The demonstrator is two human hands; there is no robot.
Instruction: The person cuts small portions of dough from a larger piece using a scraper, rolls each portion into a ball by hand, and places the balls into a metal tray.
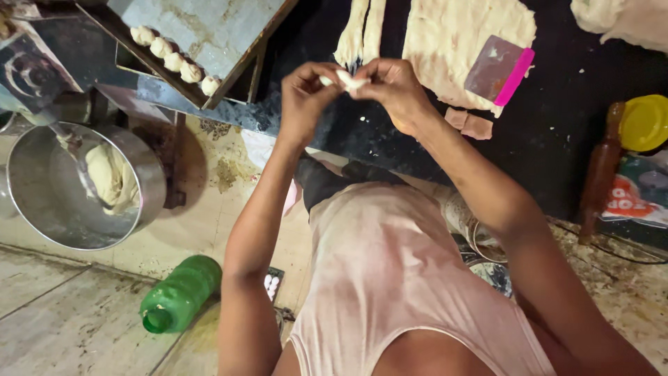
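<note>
Both hands up in front of the chest, working one small dough piece point(350, 80) between them. Left hand point(304, 97) at 9 o'clock of the piece, right hand point(394, 89) at 3 o'clock — fingers of both pinched together on the dough, thumbs and forefingers meeting on it. The piece is pale, small, held in the air above the near edge of the dark worktop point(577, 76), not resting on anything.

On the worktop, at 12 o'clock from the hands: two long dough strips point(362, 31) lying side by side. At 1 o'clock, a flattened dough sheet point(452, 38) with a scraper point(499, 69) lying on its lower right corner — grey blade, pink edge. Two small cut dough bits point(470, 124) just below the sheet, near the right wrist. Another dough mass point(623, 21) at the top right corner.

Far right, 3 o'clock: a brown rolling pin point(602, 170) lying at a slant, a yellow lid point(645, 122) just beside its upper end.

At 10 o'clock, a metal tray point(209, 31) with a row of small dough balls point(174, 59) along its lower edge. At 8 o'clock, a steel bowl point(42, 209) on the floor with a lump of dough inside. At 7 o'clock, a green plastic bottle point(179, 294) lying on its side on the tiled floor, open mouth toward lower left.
</note>
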